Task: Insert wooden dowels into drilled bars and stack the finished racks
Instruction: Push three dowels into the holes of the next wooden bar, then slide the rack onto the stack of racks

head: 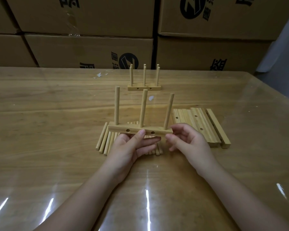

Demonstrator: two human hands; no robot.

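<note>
Rack (120, 129), bar with three dowels: held above the loose dowels (103, 140), short of the finished racks (143, 88) beyond the hands. Risk: the leaning right dowel may be loosely seated and slip out during stacking. Left hand (128, 147) pinches the bar mid-length; right hand (188, 142) half-curled at its right end, grip unclear.

Dim; glare streaks table (45, 165); edges seemingly bowed.

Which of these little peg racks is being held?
The near rack, held by the left hand and right hand; the far racks stand untouched on the table.
</note>
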